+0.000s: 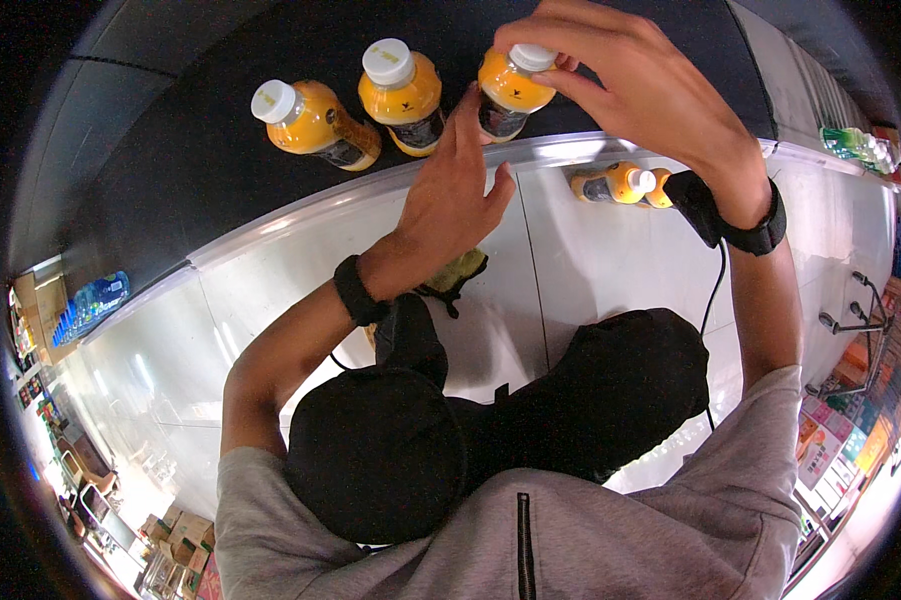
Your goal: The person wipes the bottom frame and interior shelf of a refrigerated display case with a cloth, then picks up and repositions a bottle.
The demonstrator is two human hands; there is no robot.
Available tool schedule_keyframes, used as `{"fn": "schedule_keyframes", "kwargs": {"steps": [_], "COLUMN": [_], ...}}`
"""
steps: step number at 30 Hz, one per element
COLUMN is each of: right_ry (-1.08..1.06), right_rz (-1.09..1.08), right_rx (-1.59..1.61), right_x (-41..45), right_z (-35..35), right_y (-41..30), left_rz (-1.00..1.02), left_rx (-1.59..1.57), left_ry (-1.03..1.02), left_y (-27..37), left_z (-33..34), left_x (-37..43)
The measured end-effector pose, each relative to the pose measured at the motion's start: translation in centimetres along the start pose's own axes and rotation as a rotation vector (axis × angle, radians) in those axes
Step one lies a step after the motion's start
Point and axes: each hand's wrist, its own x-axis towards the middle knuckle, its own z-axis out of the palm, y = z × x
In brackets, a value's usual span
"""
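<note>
Three orange juice bottles with white caps stand in a row on a dark shelf. My right hand (623, 67) reaches over the rightmost juice bottle (516, 84), fingers and thumb about its cap and neck. Just left of that bottle is my left hand (454, 187), fingers stretched towards its lower side and thumb apart; whether the fingertips touch it is hard to tell. The middle juice bottle (401, 94) stands close to the left fingers. Farther left, another juice bottle (319, 124) shows more of its side label.
A clear strip (300, 217) edges the dark shelf (195, 142). Below, more juice bottles (611, 184) stand on the pale tiled floor (570, 262), near a yellow-green cloth-like item (458, 271). Blue-capped water bottles (101, 300) are at far left. A black cable (713, 292) hangs beside my right arm.
</note>
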Motion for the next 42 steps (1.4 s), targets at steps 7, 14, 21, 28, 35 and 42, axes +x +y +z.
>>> {"fn": "schedule_keyframes", "kwargs": {"steps": [7,14,21,28,35,42], "right_ry": [-0.091,0.212,-0.300,-0.373,-0.376,-0.029], "right_rz": [0.089,0.306,0.388,0.258,0.069,-0.005], "right_rx": [-0.063,-0.049,-0.478,-0.249,-0.157,0.045], "right_x": [-0.4,-8.4,-18.8,-19.0,-16.6,-10.9], "right_z": [0.1,1.8,7.3,6.7,1.9,-6.8], "right_y": [1.1,4.7,8.4,11.1,11.0,8.7], "left_rz": [-0.064,0.121,0.176,0.143,0.107,-0.282], "left_rx": [0.047,0.003,0.101,0.191,0.213,-0.003], "left_ry": [-0.086,-0.592,-0.843,-0.861,-0.571,-0.190], "left_y": [1.0,1.4,2.5,5.9,7.6,12.0], "left_z": [-1.7,-0.8,7.2,11.0,10.6,5.7], "left_x": [-0.7,0.5,4.9,8.0,5.6,7.5]}}
